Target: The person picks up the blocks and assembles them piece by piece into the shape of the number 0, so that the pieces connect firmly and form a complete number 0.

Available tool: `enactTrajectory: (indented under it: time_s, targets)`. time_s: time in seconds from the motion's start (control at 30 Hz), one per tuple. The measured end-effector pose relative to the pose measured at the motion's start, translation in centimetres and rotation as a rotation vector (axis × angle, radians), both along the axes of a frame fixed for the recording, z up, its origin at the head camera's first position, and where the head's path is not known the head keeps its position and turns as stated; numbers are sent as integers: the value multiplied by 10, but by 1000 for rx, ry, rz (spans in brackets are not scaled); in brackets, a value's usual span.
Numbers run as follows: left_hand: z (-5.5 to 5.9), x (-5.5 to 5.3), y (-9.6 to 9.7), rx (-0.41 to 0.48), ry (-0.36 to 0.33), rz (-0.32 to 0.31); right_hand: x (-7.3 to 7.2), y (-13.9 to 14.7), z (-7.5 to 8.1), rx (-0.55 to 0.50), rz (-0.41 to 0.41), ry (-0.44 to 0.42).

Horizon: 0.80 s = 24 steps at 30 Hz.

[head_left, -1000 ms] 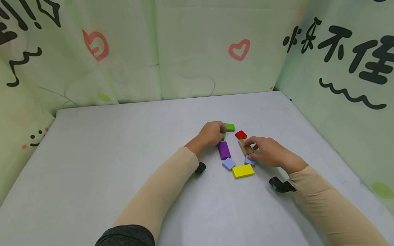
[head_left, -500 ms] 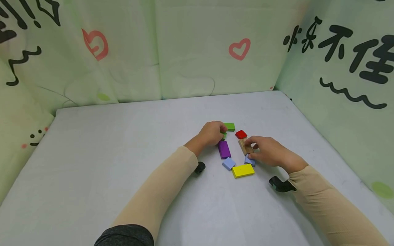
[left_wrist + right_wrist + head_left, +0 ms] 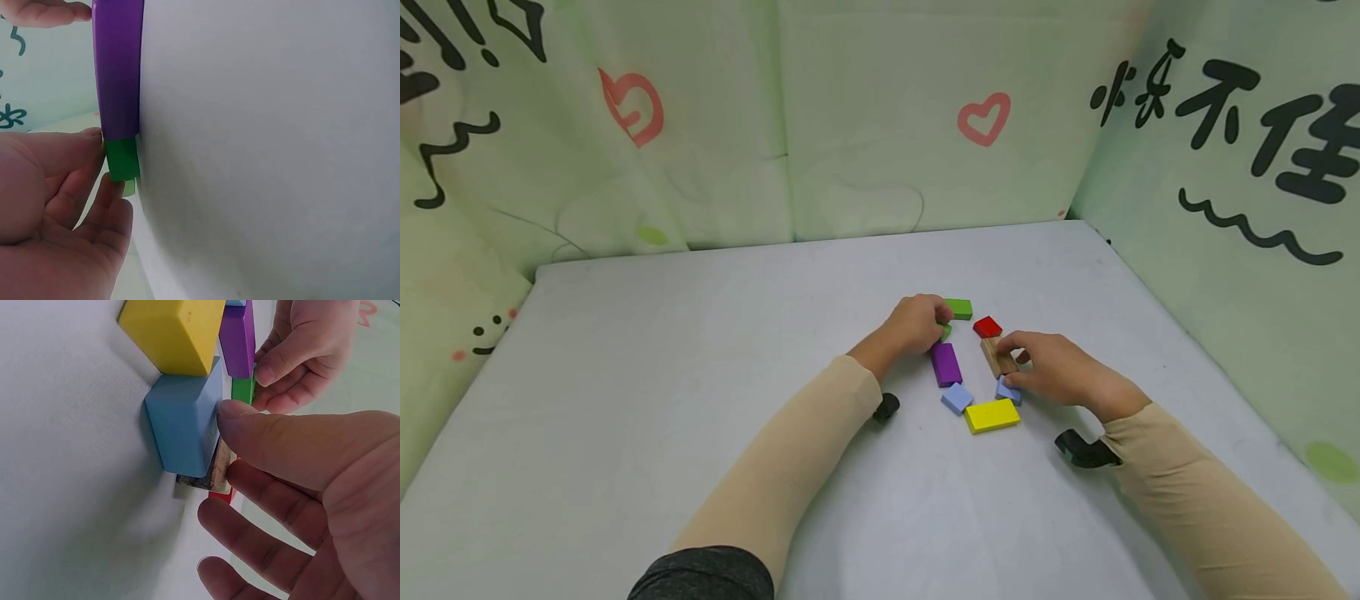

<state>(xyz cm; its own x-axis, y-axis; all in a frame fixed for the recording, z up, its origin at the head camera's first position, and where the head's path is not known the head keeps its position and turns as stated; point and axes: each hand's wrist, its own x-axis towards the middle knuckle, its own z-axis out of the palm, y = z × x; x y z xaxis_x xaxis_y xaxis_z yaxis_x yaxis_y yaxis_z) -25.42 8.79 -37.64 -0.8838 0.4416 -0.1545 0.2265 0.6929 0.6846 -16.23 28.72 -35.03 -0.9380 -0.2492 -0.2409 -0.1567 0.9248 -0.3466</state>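
Toy blocks lie in a loose loop on the white tabletop. At its far left my left hand (image 3: 916,323) pinches a green block (image 3: 122,159) beside the end of a purple block (image 3: 946,365). A lighter green block (image 3: 958,309) lies just beyond, partly hidden by the fingers. My right hand (image 3: 1060,372) is over the loop's right side, fingers loosely bent. Its thumb touches a light blue block (image 3: 181,425), and its index fingertip meets a wooden block (image 3: 992,358). Past that sits a red block (image 3: 987,327). Nearest are a yellow block (image 3: 992,416) and another light blue block (image 3: 957,399).
The white tabletop (image 3: 647,375) stretches around the loop. Pale green printed curtains (image 3: 865,125) stand behind it and at both sides. Black wrist devices, one below the left cuff (image 3: 887,407) and one below the right (image 3: 1086,450), hang close to the surface.
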Motion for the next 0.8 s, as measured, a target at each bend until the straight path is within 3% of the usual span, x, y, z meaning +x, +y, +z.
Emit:
enactTrajectory:
  time_s: [0.8]
  targets:
    - [-1, 2, -4, 3, -39, -5, 1, 1, 0, -40, 9, 4]
